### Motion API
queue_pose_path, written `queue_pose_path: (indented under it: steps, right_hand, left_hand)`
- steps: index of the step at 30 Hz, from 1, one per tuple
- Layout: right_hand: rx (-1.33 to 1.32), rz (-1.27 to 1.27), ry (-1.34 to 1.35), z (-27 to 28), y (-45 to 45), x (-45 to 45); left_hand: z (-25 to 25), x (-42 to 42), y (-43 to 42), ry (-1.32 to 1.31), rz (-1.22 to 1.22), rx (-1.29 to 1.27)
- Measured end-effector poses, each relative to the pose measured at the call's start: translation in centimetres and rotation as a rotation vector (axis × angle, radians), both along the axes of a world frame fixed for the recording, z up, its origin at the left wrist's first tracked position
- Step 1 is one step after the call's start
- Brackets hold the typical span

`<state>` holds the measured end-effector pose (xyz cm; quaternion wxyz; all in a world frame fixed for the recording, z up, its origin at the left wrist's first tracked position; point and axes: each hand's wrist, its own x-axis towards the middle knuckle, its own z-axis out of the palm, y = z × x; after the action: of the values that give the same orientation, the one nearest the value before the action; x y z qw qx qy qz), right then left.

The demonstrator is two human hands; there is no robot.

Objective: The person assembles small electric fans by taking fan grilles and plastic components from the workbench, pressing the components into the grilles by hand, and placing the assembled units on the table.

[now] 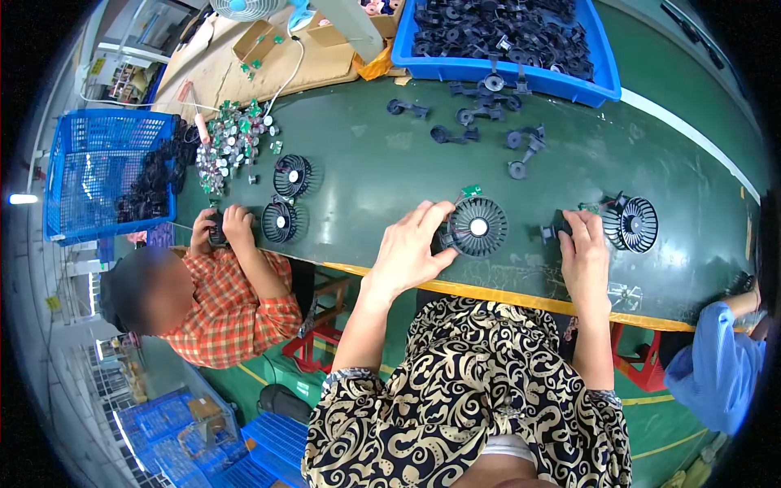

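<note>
My left hand [413, 250] grips the left side of a round black fan housing [486, 236] with a pale hub, its fingers and thumb closed about the edge. A small green circuit board [472, 191] sticks out at the top of that housing. In my right hand [584, 252] is a small black plastic bracket [551, 233], pinched between fingers and thumb and partly covered by them. Just right of this hand a second fan housing [636, 224] lies on the green table, with a green board [589, 208] at its left.
Several loose black brackets [480, 114] lie beyond my hands, before a blue tray [606, 77] heaped with more. To the left are a co-worker's hands [236, 226], two fan housings [281, 222], a pile of small motors [232, 142] and a blue basket [61, 187]. A blue-sleeved person [716, 358] sits right.
</note>
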<state>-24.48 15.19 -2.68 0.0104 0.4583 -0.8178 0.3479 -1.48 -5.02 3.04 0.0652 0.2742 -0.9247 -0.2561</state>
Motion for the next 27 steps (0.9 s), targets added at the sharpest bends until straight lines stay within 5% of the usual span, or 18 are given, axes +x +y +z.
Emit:
queue_pose_path:
  steps: [5, 9, 24, 27]
  right_hand:
    - [0.093, 0.025, -0.266, 2.6, -0.6, 1.1]
    - [-0.194, 0.219, -0.272, 3.4, -2.9, 3.1]
    - [-0.245, 0.261, 0.07, 0.2, -6.4, 6.2]
    - [-0.289, 0.301, 0.06, 0.0, -6.2, 5.8]
  left_hand:
    - [-0.4, -0.5, 0.3, 0.138, -0.052, 0.052]
    - [-0.5, -1.4, 0.3, 0.123, -0.151, 0.105]
    - [0.0, -0.9, 0.7, 0.036, -0.097, -0.025]
    - [0.9, 0.0, -0.1, 0.104, -0.074, 0.258]
